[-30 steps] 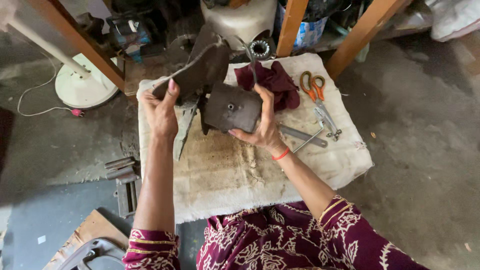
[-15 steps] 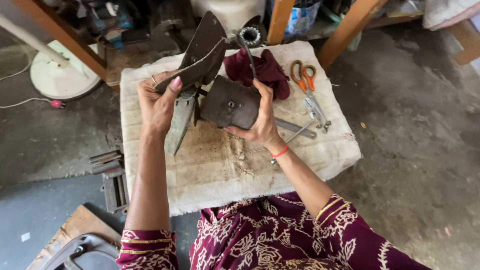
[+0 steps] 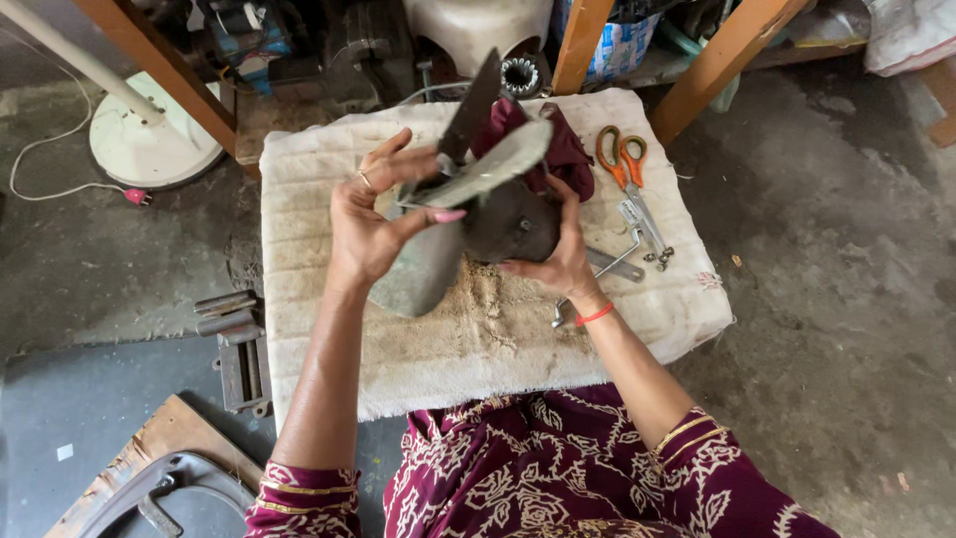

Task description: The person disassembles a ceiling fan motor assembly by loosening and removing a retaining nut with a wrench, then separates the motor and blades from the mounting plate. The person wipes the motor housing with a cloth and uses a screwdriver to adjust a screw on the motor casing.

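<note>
A dusty grey fan blade unit [image 3: 468,194] with several flat blades and a dark round hub [image 3: 513,224] is held up over a cream padded cloth [image 3: 319,209]. My left hand [image 3: 373,219] grips one pale blade near its root, thumb across it. My right hand [image 3: 558,254], with a red band at the wrist, cups the hub from the right side. A maroon rag [image 3: 570,149] lies bunched just behind the hub.
Orange-handled scissors [image 3: 622,159] and a metal tool [image 3: 637,234] lie on the cloth to the right. A white fan base [image 3: 149,139] stands at the back left. Wooden legs [image 3: 717,65] rise behind. Metal parts [image 3: 234,344] lie on the floor at the left.
The blade unit has been turned in both hands, so a pale blade now faces up and the hub sits lower right. The view has shifted slightly.
</note>
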